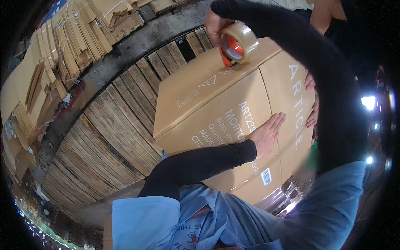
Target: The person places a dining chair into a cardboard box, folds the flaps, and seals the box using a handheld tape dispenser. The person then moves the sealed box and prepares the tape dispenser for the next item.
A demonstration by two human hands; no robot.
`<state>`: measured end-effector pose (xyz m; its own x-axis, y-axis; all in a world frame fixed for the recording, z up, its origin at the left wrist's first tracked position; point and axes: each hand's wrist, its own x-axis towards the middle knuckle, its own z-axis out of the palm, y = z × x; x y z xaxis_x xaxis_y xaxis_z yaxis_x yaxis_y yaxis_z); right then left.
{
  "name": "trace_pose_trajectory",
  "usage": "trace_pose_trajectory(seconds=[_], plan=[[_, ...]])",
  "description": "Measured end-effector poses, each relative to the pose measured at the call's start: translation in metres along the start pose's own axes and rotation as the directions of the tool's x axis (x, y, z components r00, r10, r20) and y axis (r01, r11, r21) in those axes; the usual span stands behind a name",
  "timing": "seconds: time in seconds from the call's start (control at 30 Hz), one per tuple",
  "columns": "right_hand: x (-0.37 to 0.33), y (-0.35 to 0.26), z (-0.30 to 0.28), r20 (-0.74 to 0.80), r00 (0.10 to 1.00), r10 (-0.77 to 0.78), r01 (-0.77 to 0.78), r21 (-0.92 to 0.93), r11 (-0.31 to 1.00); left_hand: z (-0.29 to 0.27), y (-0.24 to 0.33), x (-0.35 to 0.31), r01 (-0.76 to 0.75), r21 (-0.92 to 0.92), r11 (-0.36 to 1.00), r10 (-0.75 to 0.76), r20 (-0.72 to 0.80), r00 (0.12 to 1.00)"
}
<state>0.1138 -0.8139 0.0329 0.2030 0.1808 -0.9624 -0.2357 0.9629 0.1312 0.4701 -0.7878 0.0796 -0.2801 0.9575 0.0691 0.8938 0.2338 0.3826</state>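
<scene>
A large brown cardboard box [200, 129] with white print lies before me, a dark seam crossing its printed face. My left hand [266, 135] is pressed flat on that face near the seam, fingers stretched out, holding nothing. My right arm arches over the box's right side to its far edge. There my right hand [214, 28] grips a red tape dispenser [226, 61] carrying a wide roll of clear tape [249, 41]. The dispenser's lower end is at the box's far side face; its handle is mostly hidden by my fingers.
Another person's hand [311, 114] rests on the box's right edge, and that person's arm [321, 16] shows at the upper right. A wooden slatted platform [121, 121] extends left of the box. Flattened cardboard bundles [62, 46] are stacked at the far left.
</scene>
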Motion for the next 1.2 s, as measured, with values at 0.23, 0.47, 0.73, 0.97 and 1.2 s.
trace_pose_trajectory(seconds=[0.23,0.47,0.73,0.97,1.2], plan=[[-0.087,0.073,-0.02,-0.448,0.872,-0.196,0.379,0.365,0.851,0.002,-0.002,0.001,0.02,0.0,1.0,-0.02,-0.084,0.996],[-0.198,0.142,0.092,-0.804,0.526,-0.276,0.846,0.461,0.269,-0.051,-0.059,-0.032,-0.279,-0.852,0.443,-0.749,-0.522,0.407],[-0.203,0.159,0.216,-0.859,0.375,-0.35,0.924,0.379,0.061,-0.117,-0.134,-0.046,-0.616,-0.61,0.498,-0.712,-0.693,0.111],[-0.183,0.162,0.241,-0.956,0.176,-0.234,0.97,0.128,0.205,-0.097,-0.134,-0.045,-0.737,-0.674,0.047,-0.822,-0.446,0.355],[-0.238,0.148,0.109,-0.81,0.108,-0.577,0.55,-0.435,0.713,-0.042,-0.082,-0.013,0.026,-0.285,0.958,-0.23,-0.714,0.661]])
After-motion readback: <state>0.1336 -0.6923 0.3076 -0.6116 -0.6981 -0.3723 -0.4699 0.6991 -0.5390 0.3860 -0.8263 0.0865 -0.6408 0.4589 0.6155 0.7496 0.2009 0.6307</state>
